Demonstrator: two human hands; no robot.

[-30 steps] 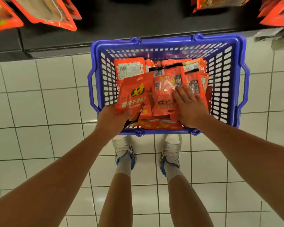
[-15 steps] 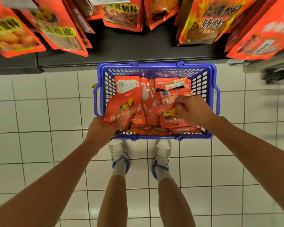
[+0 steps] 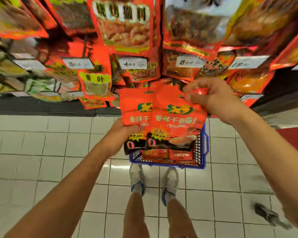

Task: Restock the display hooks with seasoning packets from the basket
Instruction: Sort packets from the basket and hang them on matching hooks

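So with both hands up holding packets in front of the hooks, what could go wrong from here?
1. The left hand grips the two fanned seasoning packets only at the lower edge; one could slip back into the basket.
2. The right hand pinches just the front packet's top corner, which might crumple or miss the hook.
3. Similar red packets crowd the display, so misplacement seems possible.

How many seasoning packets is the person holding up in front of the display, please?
2 show: the left packet, gripped at its bottom by the left hand, and the right packet, pinched at its top by the right hand. More may hide behind.
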